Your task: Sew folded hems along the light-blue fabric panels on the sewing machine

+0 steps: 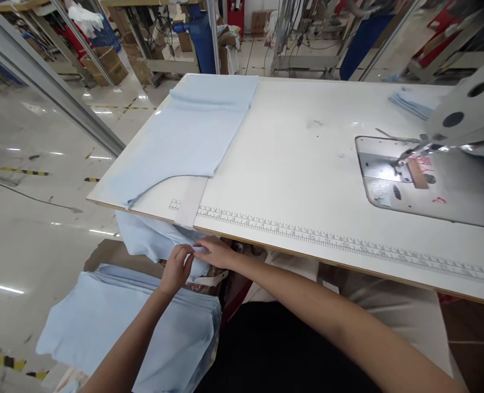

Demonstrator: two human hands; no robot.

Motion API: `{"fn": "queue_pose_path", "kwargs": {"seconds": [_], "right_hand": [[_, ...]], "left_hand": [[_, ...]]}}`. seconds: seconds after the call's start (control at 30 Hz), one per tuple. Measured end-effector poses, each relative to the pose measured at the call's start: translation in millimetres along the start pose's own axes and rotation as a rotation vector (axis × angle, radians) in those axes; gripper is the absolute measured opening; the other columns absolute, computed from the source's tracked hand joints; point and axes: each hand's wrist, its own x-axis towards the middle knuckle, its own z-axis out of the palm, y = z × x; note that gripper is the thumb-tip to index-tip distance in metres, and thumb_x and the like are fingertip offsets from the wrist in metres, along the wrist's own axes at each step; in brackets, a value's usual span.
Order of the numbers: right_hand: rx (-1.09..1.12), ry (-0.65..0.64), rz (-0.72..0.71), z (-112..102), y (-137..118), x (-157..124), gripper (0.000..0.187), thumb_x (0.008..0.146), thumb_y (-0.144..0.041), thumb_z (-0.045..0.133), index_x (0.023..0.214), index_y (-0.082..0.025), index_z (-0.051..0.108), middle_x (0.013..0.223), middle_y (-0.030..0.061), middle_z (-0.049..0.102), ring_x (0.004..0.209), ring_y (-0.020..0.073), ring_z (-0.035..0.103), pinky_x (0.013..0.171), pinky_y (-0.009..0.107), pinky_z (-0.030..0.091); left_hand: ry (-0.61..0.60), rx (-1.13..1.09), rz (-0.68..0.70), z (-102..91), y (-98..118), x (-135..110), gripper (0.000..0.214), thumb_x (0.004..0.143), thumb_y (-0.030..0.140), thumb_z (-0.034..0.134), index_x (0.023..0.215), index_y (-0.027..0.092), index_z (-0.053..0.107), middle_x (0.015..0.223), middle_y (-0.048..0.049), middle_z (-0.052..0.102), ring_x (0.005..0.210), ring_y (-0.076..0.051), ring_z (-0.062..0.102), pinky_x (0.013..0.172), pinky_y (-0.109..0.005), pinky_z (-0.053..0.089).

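Just below the table's front edge, my left hand [178, 267] is closed, its thumb and fingers pinching the edge of a light blue cloth piece [143, 234]. My right hand [214, 252] meets it there, fingers bent onto the same cloth and nearly touching the left fingertips. Part of this cloth is hidden under the tabletop. Another light blue cut cloth panel [196, 128] lies spread on the left of the white table [291, 158], its curved edge toward me. Beneath my left forearm sits a stack of light blue cloth pieces [102, 322].
A sewing machine [462, 114] stands at the right, its needle over a metal plate [381, 191]. A printed ruler [307, 236] runs along the front edge, crossed by a pale strip [191, 202]. A metal post [61, 82] slants at the left. Folded blue cloth [413, 103] lies behind the machine.
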Motion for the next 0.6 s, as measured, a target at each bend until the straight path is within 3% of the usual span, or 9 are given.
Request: {"fn": "queue_pose_path", "kwargs": {"seconds": [0.07,0.13,0.33,0.47,0.6], "right_hand": [[-0.066,-0.013,-0.052,-1,-2,-9,0.014,0.087,-0.027,0.061,0.093,-0.015,0.066,0.095,0.0049,0.067,0.095,0.0193,0.057,0.085,0.029,0.041],[-0.137,-0.004,-0.075,-3,-3,-18,0.015,0.09,-0.023,0.055,0.082,-0.016,0.066,0.086,0.0058,0.066,0.091,0.0211,0.055,0.084,0.032,0.04],[-0.271,0.057,-0.18,-12,-12,-31,0.021,0.092,-0.015,0.046,0.084,-0.017,0.065,0.091,0.0092,0.062,0.099,0.025,0.049,0.086,0.037,0.038],[-0.282,0.114,-0.207,-14,-24,-34,0.017,0.092,-0.015,0.048,0.084,-0.014,0.063,0.091,0.0113,0.062,0.095,0.0253,0.051,0.083,0.038,0.04],[-0.228,0.14,-0.261,-15,-41,-41,0.011,0.091,-0.017,0.053,0.084,-0.015,0.061,0.084,0.0078,0.063,0.085,0.021,0.054,0.078,0.033,0.041]], "left_hand": [[0.022,0.016,0.001,-4.5,2,-1,0.014,0.093,0.026,0.04,0.086,0.021,0.052,0.098,-0.0107,0.061,0.096,-0.024,0.056,0.086,-0.041,0.047],[0.016,0.025,0.017,-9.1,2,0,0.013,0.092,0.025,0.041,0.086,0.021,0.052,0.107,-0.0112,0.06,0.102,-0.025,0.055,0.09,-0.042,0.045],[-0.05,0.062,0.08,-20.4,-4,11,0.028,0.092,0.021,0.037,0.115,0.017,0.053,0.112,-0.0123,0.061,0.112,-0.025,0.051,0.097,-0.043,0.042],[-0.187,0.104,0.128,-29.7,-13,17,0.029,0.088,0.018,0.039,0.102,0.02,0.064,0.105,-0.008,0.066,0.105,-0.024,0.055,0.094,-0.041,0.043],[-0.254,0.199,0.054,-47.2,-38,26,0.041,0.071,0.009,0.043,0.105,0.016,0.066,0.104,-0.0104,0.067,0.102,-0.027,0.057,0.092,-0.043,0.044]]}}
